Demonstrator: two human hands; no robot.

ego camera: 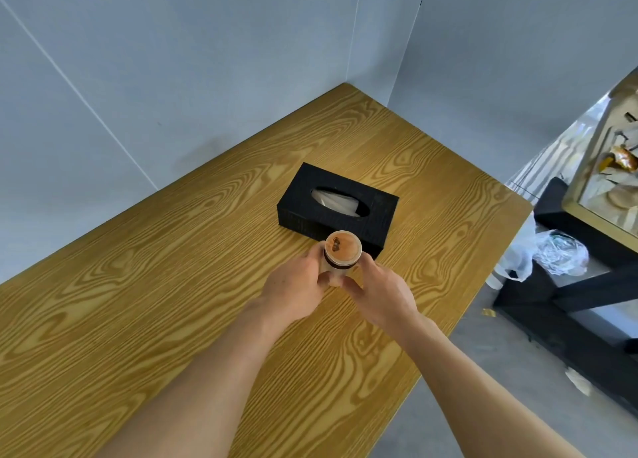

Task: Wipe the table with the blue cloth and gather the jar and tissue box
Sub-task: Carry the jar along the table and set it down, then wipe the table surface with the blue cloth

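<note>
Two hands, left hand (297, 286) and right hand (381, 293), grip one jar (341, 255), fingers curled around it; one black tissue box (336, 205) sits just beyond at twelve o'clock on one wooden table (172, 285).

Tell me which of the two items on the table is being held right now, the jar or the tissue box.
The jar: left hand and right hand both grip its sides. The black tissue box sits untouched just behind it.

Head camera looks steeply down — probably close — over the table (172, 285).
</note>
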